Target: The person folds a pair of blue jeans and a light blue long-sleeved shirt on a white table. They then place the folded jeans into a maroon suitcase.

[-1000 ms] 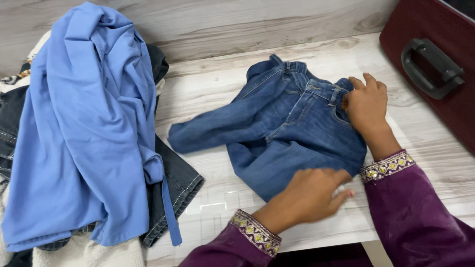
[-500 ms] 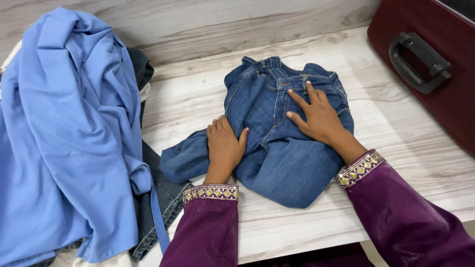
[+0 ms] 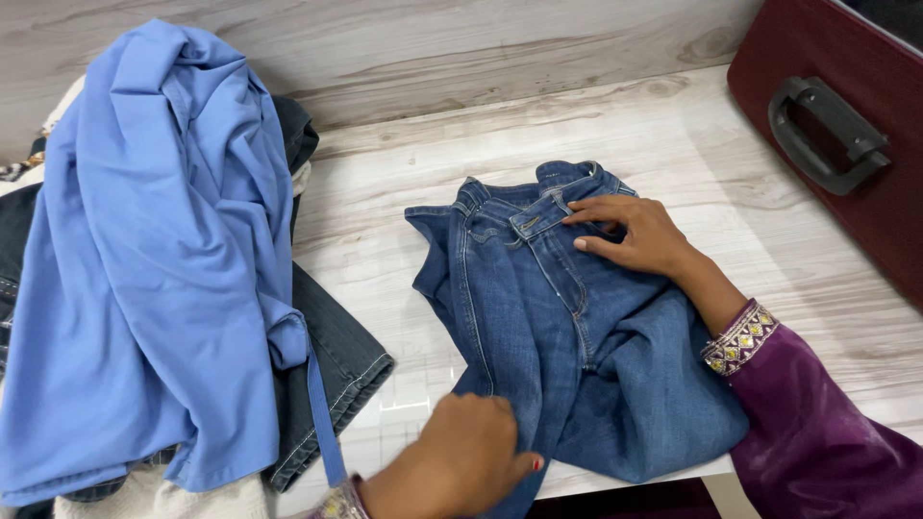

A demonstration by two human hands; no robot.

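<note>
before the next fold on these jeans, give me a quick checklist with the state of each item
1. Right hand pinning the waistband of the jeans: ok, fingers flat on it.
2. Left hand gripping the lower edge: ok.
3. Jeans lying flat: not ok, bunched on the right side.
4. Jeans fully on the shelf: not ok, the bottom reaches the front edge.
5. Space from the blue shirt: ok, bare shelf between them.
6. Space from the suitcase: ok.
</note>
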